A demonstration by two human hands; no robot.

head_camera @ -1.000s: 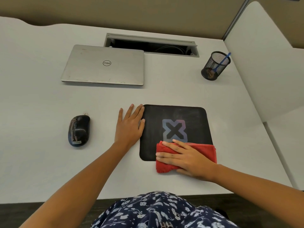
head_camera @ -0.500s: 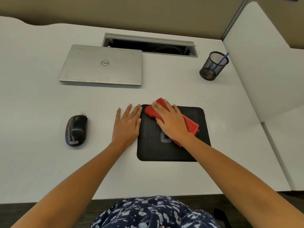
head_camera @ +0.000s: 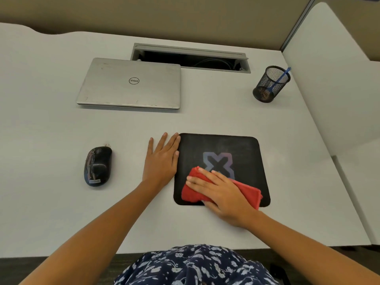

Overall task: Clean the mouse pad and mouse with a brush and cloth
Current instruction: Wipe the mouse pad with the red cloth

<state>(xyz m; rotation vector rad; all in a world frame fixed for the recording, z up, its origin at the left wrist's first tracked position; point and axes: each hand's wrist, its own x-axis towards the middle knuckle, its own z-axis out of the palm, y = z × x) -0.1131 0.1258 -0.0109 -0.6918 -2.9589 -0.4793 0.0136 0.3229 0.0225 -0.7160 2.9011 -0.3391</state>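
A black mouse pad (head_camera: pixel 236 149) with a pale X logo lies on the white desk. A folded red cloth (head_camera: pixel 247 192) covers its near part. My right hand (head_camera: pixel 222 192) presses flat on the cloth, fingers straight and pointing left. My left hand (head_camera: pixel 162 161) lies flat on the desk, its thumb side touching the pad's left edge. A black mouse (head_camera: pixel 97 166) sits on the desk left of my left hand. A blue-handled brush (head_camera: pixel 280 78) stands in a mesh cup.
A shut silver laptop (head_camera: pixel 129 83) lies at the back left. Behind it is an open cable tray (head_camera: pixel 191 58) in the desk. The black mesh cup (head_camera: pixel 267 87) stands at the back right. A white partition (head_camera: pixel 333 79) borders the desk's right side.
My right hand has drawn the red cloth from the pad's far left corner back to its near edge. The left hand has stayed in place.
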